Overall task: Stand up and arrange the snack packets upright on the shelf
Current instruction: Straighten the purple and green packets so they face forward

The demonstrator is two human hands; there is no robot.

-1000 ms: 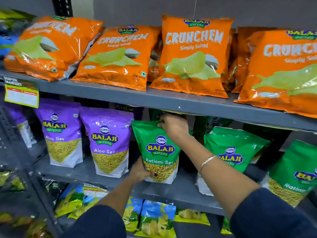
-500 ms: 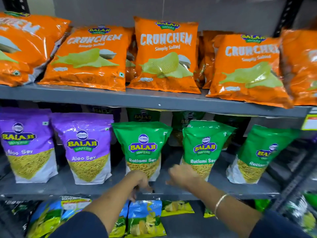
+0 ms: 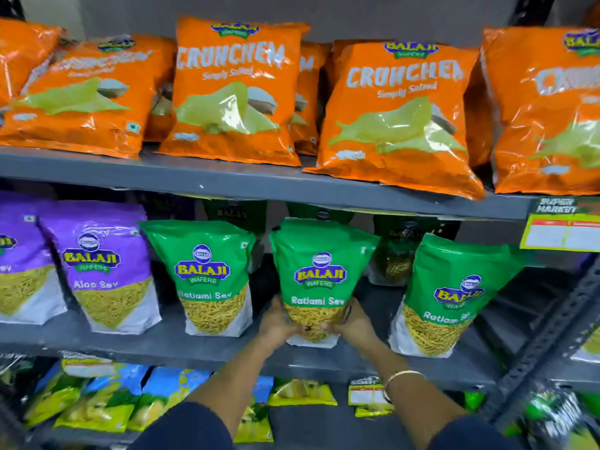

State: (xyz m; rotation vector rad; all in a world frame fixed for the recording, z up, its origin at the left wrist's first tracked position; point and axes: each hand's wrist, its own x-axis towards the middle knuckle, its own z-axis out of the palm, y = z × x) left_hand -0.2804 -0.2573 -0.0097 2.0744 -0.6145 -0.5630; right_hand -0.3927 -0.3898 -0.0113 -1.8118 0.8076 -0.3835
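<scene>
On the middle shelf (image 3: 201, 349) a green Ratlami Sev packet (image 3: 316, 271) stands upright, gripped at its base from both sides. My left hand (image 3: 276, 323) clasps its lower left corner and my right hand (image 3: 352, 321) its lower right corner. To its left stands another green Ratlami Sev packet (image 3: 207, 274), upright. A third green packet (image 3: 451, 297) leans to the right of my hands. Purple Aloo Sev packets (image 3: 104, 261) stand further left. More green packets sit in shadow behind the front row.
Orange Crunchem chip bags (image 3: 233, 89) lean along the top shelf (image 3: 227, 180). Blue and yellow packets (image 3: 97, 401) lie on the bottom shelf. A price tag (image 3: 561, 228) hangs at the right edge, next to a dark perforated upright (image 3: 552, 329).
Both hands have moved right from the shelf's front edge and closed on the base of the middle green packet. The view has shifted right and nearer.
</scene>
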